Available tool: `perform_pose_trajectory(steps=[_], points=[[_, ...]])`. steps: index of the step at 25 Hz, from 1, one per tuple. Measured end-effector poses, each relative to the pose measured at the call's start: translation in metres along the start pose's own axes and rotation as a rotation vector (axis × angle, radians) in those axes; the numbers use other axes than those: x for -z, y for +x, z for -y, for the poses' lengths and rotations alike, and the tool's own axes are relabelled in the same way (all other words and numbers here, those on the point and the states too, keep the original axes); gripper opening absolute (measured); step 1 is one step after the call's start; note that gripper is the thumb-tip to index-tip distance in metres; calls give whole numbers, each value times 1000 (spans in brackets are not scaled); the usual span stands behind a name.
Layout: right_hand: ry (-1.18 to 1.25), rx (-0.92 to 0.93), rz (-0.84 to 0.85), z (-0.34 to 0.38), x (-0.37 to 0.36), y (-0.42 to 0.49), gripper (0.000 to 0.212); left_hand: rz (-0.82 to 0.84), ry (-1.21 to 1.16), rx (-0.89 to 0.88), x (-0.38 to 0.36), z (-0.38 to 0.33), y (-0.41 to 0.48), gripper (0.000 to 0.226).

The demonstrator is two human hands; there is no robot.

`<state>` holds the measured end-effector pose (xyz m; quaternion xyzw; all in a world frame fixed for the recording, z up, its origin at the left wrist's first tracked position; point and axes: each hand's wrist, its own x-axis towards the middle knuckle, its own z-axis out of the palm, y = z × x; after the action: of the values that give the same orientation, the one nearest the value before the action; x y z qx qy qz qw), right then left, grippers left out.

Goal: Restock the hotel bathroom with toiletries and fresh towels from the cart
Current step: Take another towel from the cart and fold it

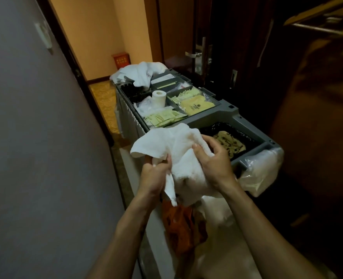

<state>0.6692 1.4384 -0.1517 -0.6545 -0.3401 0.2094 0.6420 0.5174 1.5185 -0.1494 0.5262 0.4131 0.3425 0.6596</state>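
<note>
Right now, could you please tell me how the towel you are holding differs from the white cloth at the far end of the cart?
The towel is held in the air by the left grip and right grip; the far cloth lies untouched, heaped on the cart. The far cloth shows a small printed mark; the towel looks plain. Both are white and crumpled.

Dim warm light, dark blurred right edge.

A wall (35, 137) is left of the cart (223, 115), a door (227, 47) right. In the cart a paper roll (159, 98) stands behind the packets (162, 117). A towel (166, 141) is before it.
</note>
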Motion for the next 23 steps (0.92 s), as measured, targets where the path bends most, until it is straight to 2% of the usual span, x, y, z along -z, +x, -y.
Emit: perform_pose_trajectory(steps=[2,4,6,10,13,15,19,23], points=[[-30,-27,-33,2,4,-26,28,-85,-141,-4,8,9,-16,25],[-57,-52,-41,3,11,-51,27,-154,-178,-38,15,16,-29,15],[-105,-61,-20,2,20,-76,29,-195,-196,-70,22,21,-43,16],[-163,-84,17,4,35,-117,40,-168,-43,-11,35,25,-84,28],[-132,-112,61,14,36,-133,30,-110,36,-71,38,22,-122,15],[-113,-117,143,23,34,-145,26,-104,11,-143,43,14,-150,18],[-21,-143,325,30,37,-170,44,-143,-43,-217,38,2,-193,22],[59,-127,563,33,51,-199,38,-112,-92,-239,19,4,-242,26]])
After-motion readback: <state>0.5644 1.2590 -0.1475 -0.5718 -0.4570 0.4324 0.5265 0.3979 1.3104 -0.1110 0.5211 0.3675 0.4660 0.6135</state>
